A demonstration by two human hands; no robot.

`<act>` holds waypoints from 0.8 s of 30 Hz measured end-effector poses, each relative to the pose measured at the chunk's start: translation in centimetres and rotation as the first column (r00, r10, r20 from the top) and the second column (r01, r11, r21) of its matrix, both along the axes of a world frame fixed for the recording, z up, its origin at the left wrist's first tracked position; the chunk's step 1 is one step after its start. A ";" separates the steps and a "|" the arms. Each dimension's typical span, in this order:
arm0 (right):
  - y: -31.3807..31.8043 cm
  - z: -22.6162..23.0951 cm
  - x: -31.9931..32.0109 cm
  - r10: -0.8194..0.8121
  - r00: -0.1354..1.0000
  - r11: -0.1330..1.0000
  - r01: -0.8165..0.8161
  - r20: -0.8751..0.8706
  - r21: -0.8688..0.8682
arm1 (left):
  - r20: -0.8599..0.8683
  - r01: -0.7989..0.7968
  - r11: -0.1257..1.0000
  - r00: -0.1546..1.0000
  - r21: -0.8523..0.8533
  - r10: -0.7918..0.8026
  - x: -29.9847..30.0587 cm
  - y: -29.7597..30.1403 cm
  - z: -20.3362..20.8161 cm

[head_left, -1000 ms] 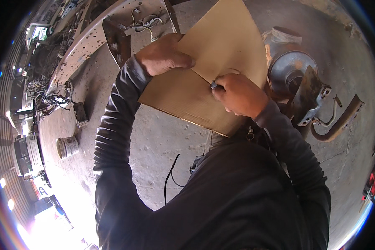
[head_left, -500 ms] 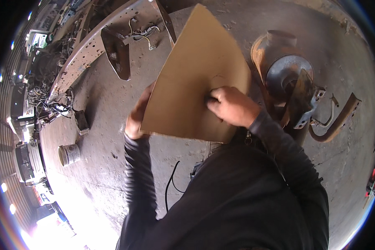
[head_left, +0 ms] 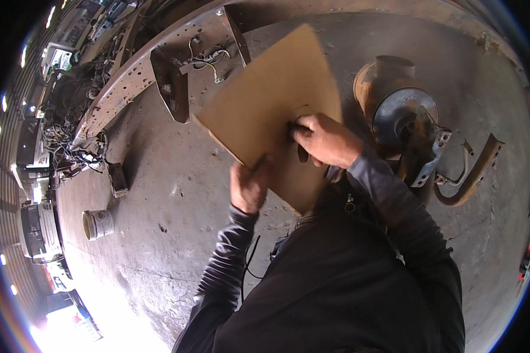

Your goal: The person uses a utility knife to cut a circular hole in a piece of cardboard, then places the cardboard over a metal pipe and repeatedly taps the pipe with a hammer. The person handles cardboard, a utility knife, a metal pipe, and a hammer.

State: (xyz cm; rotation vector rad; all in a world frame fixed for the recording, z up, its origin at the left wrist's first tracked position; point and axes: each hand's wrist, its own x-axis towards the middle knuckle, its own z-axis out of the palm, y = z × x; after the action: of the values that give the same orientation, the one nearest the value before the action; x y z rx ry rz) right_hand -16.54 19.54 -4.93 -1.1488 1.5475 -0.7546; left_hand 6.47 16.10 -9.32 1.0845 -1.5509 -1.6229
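A sheet of brown cardboard is held up in front of my body, tilted, with one corner pointing away. My left hand grips its near left edge, thumb on the top face and fingers behind; the hand is slightly blurred. Against the middle of the sheet, my right hand is closed, fingertips pressed together at the surface. Whatever is in those fingers is too small or hidden to name. A short curved line shows in the cardboard just beyond them, and a dark narrow opening lies just below the fingers.
A long rusty metal beam with holes curves across the far left, with loose wires. A rusty drum-shaped part, a metal bracket and a bent bar lie right. A bucket rests on the concrete floor.
My left hand has moved right and nearer, from the sheet's left side to its near edge. The cardboard has turned and shifted nearer. My right hand stays at its middle.
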 end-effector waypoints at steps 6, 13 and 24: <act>-0.2 3.7 -1.5 0.058 0.983 0.995 -0.071 0.173 0.067 | 0.137 -0.021 0.933 0.988 -0.360 0.075 -1.7 -3.7 7.1; 0.0 1.6 -2.9 0.009 0.926 0.972 -0.097 0.376 0.215 | 0.278 0.135 0.927 0.960 -0.349 -0.035 -1.5 -4.4 6.9; 0.1 2.5 -3.4 0.053 0.968 0.972 -0.107 0.247 0.210 | 0.171 0.113 0.946 0.983 -0.304 -0.062 -2.7 -4.0 6.5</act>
State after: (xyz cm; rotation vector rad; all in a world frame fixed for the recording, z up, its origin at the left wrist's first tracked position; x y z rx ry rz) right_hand -19.97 19.62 -2.45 -0.9136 1.3363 -0.6236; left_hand 3.82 12.15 -2.86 1.0016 -1.9099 -1.3110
